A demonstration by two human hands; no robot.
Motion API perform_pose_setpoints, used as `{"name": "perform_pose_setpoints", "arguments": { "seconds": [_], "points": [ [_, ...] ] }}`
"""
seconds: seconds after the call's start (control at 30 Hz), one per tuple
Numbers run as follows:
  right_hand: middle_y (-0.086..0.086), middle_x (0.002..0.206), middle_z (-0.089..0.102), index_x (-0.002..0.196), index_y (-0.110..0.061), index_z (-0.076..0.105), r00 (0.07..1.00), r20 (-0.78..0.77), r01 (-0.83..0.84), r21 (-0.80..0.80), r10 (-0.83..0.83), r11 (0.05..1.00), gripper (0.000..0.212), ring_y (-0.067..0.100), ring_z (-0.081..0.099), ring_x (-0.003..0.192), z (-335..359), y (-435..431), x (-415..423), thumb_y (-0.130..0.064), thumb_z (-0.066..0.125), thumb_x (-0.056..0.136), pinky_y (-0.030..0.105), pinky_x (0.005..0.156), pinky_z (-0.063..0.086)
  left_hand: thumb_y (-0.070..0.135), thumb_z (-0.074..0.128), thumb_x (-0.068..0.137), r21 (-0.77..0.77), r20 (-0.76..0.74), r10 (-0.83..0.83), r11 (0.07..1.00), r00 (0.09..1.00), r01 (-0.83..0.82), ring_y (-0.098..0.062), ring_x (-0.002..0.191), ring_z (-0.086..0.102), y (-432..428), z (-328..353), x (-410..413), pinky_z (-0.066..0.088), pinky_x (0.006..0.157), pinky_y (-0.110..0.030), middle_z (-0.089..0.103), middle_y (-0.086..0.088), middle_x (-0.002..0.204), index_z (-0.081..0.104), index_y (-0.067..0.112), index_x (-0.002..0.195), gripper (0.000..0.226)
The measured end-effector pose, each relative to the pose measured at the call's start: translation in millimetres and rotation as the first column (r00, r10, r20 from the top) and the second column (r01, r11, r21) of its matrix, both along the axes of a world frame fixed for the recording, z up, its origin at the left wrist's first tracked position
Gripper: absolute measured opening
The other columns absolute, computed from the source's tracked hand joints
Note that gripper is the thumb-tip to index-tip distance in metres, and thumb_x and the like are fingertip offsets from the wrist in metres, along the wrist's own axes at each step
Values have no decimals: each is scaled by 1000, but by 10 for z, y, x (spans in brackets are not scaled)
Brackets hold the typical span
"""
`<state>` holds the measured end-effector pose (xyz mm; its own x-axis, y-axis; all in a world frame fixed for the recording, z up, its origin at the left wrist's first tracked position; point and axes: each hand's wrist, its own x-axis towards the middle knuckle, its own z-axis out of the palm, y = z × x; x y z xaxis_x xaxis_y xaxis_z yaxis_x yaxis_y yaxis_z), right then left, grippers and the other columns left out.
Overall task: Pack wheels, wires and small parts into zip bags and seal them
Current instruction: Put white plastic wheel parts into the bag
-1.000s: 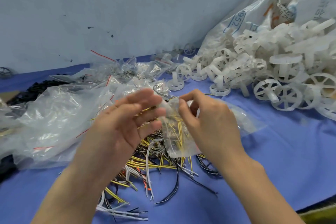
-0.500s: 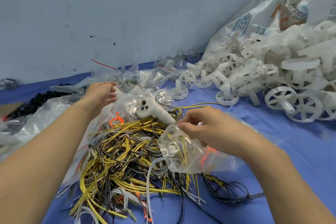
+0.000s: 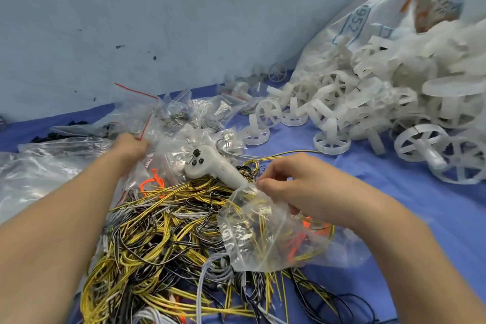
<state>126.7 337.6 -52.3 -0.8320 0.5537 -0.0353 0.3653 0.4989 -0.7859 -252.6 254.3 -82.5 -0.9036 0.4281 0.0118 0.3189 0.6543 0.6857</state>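
From the head camera, the right hand (image 3: 297, 187) pinches the top of a clear plastic zip bag (image 3: 265, 234) with yellow and orange wires inside, over a big pile of yellow, black and grey wires (image 3: 157, 239). The left hand (image 3: 130, 146) grabs a heap of clear zip bags (image 3: 168, 118). A white plastic controller (image 3: 213, 166) lies between them.

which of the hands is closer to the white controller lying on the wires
Right. The right hand sits just beside the handle end of the white controller, holding a zip bag. The left hand is farther off among bags.
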Motion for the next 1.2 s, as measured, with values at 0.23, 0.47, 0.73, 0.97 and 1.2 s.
{"name": "perform_pose_setpoints", "arguments": {
  "seconds": [0.23,0.47,0.73,0.97,1.2],
  "points": [
    [-10,73,63,78,-29,62,1000,21,11,73,-12,997,21,2,54,52,9,-70,-27,-39,56,96,14,43,38,21,46,100,355,-111,48,935,993,-5,-20,69,62,33,625,160,49,53,-30,69,-11,100,60,9,92,20],
    [-21,66,62,81,-30,62,999,-28,44,77,-42,996,21,2,57,47,25,-166,69,-40,55,97,12,42,36,31,56,94,554,-278,-26,812,960,182,-10,69,64,-309,1429,812,52,54,-26,72,3,90,64,20,87,16],
    [-19,76,64,92,-36,68,973,-206,114,45,-102,992,13,5,56,44,-39,-453,210,-35,56,96,18,41,42,23,57,96,888,66,-284,453,956,73,-8,62,67,-1024,1496,2001,46,45,-16,71,3,71,68,17,78,21],
    [-11,67,66,95,-31,77,894,-361,210,-184,-265,960,15,6,50,43,-26,-553,347,-30,62,95,21,43,43,21,50,97,876,474,-600,398,645,-274,-16,79,75,-1438,1165,2556,60,66,-22,76,-12,91,63,4,96,21],
    [-15,68,65,96,-36,76,851,-425,234,-217,-308,948,17,7,51,43,12,-569,388,-28,62,94,20,41,43,15,50,95,890,410,-617,433,672,-146,-32,93,73,-1453,1172,2616,60,59,-28,74,-18,104,57,1,104,19]
  ]
}}
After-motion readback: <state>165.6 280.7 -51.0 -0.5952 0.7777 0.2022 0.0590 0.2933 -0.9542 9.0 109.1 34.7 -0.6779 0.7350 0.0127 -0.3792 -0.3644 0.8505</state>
